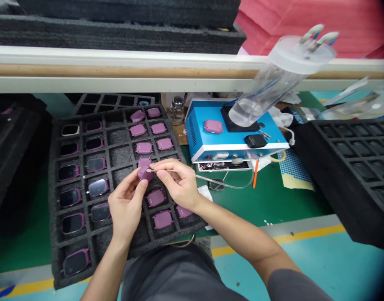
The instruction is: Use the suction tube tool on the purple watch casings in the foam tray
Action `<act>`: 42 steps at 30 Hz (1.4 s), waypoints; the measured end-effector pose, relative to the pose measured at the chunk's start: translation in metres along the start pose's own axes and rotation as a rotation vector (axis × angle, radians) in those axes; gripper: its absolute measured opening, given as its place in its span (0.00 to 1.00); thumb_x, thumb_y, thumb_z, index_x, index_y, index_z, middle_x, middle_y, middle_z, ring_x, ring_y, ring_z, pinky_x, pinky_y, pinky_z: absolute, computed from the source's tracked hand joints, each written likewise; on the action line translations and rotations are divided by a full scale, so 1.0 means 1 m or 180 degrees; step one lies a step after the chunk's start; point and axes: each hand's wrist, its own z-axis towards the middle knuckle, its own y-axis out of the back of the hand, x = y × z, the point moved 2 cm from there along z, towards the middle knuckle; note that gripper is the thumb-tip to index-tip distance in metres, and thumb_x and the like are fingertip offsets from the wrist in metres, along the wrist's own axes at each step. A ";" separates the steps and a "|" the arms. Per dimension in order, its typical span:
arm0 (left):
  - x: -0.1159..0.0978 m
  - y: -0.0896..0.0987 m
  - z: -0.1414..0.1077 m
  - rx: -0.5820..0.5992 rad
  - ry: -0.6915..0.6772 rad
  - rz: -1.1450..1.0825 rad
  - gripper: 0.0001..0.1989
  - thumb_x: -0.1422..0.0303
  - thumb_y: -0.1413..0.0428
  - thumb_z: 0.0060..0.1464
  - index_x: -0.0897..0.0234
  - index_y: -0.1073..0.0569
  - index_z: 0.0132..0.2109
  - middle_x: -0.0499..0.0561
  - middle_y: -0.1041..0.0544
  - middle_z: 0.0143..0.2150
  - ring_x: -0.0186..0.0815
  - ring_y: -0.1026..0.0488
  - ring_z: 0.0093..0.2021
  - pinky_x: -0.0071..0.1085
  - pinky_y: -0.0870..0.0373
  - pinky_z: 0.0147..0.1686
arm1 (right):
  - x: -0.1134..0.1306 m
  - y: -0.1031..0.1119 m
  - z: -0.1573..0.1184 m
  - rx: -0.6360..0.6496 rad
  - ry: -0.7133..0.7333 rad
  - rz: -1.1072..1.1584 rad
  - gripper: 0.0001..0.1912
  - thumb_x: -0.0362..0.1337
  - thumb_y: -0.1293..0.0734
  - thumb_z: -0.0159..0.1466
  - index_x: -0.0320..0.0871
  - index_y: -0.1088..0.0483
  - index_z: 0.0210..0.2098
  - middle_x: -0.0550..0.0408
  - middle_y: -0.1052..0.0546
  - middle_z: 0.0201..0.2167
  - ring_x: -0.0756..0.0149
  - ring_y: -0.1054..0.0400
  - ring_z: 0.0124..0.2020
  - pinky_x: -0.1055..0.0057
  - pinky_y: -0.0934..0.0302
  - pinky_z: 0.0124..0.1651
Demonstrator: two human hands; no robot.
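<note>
While the left hand (126, 211) pinched a mauve plastic watch casing (144, 174) between closed fingertips above a grey foam tray (54, 209) at the frame's lower left, the right hand (177, 184) gripped a thin clear tube (198, 177), its long axis running rightward, its tip at the casing's right side.

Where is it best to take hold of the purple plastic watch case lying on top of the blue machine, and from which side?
Pinch the purple plastic watch case by two opposite side edges, coming from straight above. It lies flat on the blue box-shaped machine, so its underside is hard to reach, while its rounded rectangular shape gives the fingers two roughly parallel edges.
</note>
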 end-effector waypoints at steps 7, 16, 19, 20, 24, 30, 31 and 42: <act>0.002 0.001 0.001 0.0034 -0.0006 -0.0015 0.23 0.59 0.29 0.54 0.60 0.17 0.55 0.56 0.15 0.54 0.44 0.16 0.53 0.41 0.20 0.58 | 0.000 0.000 0.000 -0.0011 0.0006 0.0005 0.08 0.43 0.31 0.72 0.47 0.21 0.41 0.51 0.15 0.43 0.63 0.18 0.46 0.65 0.20 0.48; 0.000 0.000 0.000 -0.0015 0.0013 -0.0068 0.22 0.60 0.29 0.53 0.61 0.16 0.53 0.56 0.14 0.53 0.44 0.16 0.53 0.41 0.20 0.58 | 0.001 -0.001 0.000 -0.0010 0.0023 0.0060 0.08 0.43 0.31 0.72 0.47 0.21 0.41 0.51 0.15 0.42 0.63 0.18 0.45 0.66 0.21 0.47; 0.000 0.000 0.001 -0.0015 0.0016 -0.0054 0.22 0.59 0.28 0.53 0.61 0.16 0.53 0.56 0.14 0.53 0.45 0.16 0.53 0.41 0.20 0.58 | 0.001 0.000 0.000 -0.0007 0.0024 0.0060 0.09 0.43 0.31 0.72 0.47 0.21 0.41 0.51 0.15 0.42 0.63 0.18 0.45 0.67 0.21 0.47; 0.000 0.000 0.001 -0.0018 0.0014 -0.0055 0.22 0.59 0.28 0.53 0.61 0.16 0.53 0.56 0.14 0.53 0.45 0.16 0.53 0.41 0.20 0.58 | 0.001 0.000 0.000 -0.0008 0.0029 0.0069 0.09 0.43 0.31 0.72 0.47 0.21 0.41 0.51 0.15 0.42 0.63 0.18 0.45 0.67 0.21 0.47; 0.001 0.001 0.000 -0.0034 0.0010 -0.0046 0.23 0.59 0.28 0.52 0.61 0.16 0.53 0.57 0.14 0.53 0.46 0.16 0.53 0.42 0.20 0.58 | 0.001 -0.001 -0.001 -0.0002 0.0017 0.0130 0.08 0.42 0.31 0.72 0.47 0.21 0.42 0.50 0.15 0.43 0.64 0.18 0.45 0.67 0.21 0.47; 0.001 0.001 0.000 -0.0007 -0.0060 -0.0109 0.21 0.61 0.28 0.53 0.61 0.15 0.53 0.56 0.14 0.52 0.44 0.15 0.51 0.40 0.18 0.56 | 0.001 -0.001 -0.002 -0.0006 -0.0024 0.0269 0.06 0.39 0.30 0.72 0.47 0.20 0.42 0.51 0.15 0.43 0.63 0.19 0.46 0.66 0.22 0.48; 0.001 0.001 0.000 -0.0002 -0.0065 -0.0121 0.21 0.62 0.28 0.53 0.61 0.15 0.53 0.56 0.14 0.52 0.43 0.15 0.51 0.39 0.18 0.55 | 0.001 -0.002 -0.002 -0.0005 -0.0045 0.0262 0.06 0.39 0.30 0.72 0.48 0.20 0.42 0.51 0.15 0.43 0.63 0.19 0.46 0.66 0.22 0.48; 0.001 0.001 0.000 0.0031 -0.0090 -0.0127 0.20 0.62 0.29 0.54 0.60 0.16 0.54 0.55 0.14 0.52 0.42 0.15 0.50 0.36 0.18 0.54 | 0.000 -0.001 -0.002 0.0027 -0.0111 0.0249 0.07 0.41 0.30 0.72 0.48 0.20 0.42 0.51 0.15 0.43 0.63 0.19 0.47 0.66 0.21 0.48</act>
